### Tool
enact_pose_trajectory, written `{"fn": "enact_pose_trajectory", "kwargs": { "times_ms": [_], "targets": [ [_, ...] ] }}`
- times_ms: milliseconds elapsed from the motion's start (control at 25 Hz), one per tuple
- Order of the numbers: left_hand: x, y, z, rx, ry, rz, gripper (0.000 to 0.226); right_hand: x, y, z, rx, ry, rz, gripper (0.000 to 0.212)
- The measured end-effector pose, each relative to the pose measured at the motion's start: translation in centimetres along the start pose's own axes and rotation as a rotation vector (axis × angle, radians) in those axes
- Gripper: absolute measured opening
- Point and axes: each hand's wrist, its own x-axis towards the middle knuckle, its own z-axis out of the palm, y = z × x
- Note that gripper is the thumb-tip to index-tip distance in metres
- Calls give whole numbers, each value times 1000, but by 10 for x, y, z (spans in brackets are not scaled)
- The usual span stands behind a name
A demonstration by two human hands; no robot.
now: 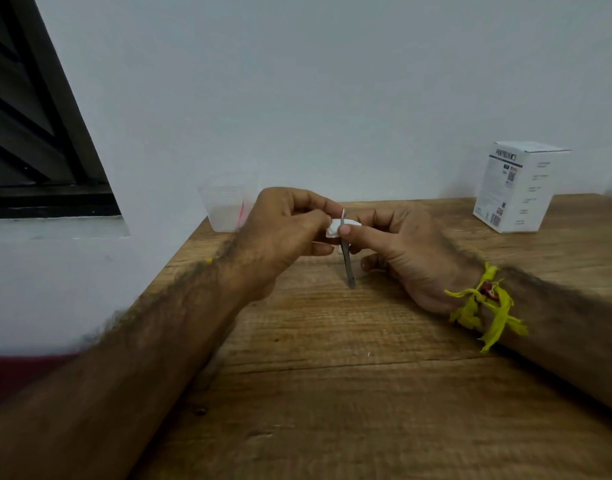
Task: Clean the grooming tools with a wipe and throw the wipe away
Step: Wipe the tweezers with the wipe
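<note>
Head view: left hand [284, 233] pinches a crumpled white wipe [335, 229] against slim steel tweezers [347, 252], right hand [401, 247] fingers [358, 231] pinching them upright over the grainy wooden surface [332, 358].

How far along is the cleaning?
Midway, it seems. Nothing shows as finished. Both hands, left and right, hold a metal tool with a white wipe folded around its upper end. The wipe still has to be thrown away.

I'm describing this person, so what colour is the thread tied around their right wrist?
Yellow, with a small red bit at the knot; the wrist thread shows clearly in the head view.
</note>
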Motion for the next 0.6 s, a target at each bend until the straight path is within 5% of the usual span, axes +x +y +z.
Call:
{"fn": "enact_pose_trajectory", "kwargs": {
  "times_ms": [600],
  "targets": [
    [-1, 1, -1, 464, 80, 134, 26, -2, -6, -3, -220, -139, -63, 10]
  ]
}}
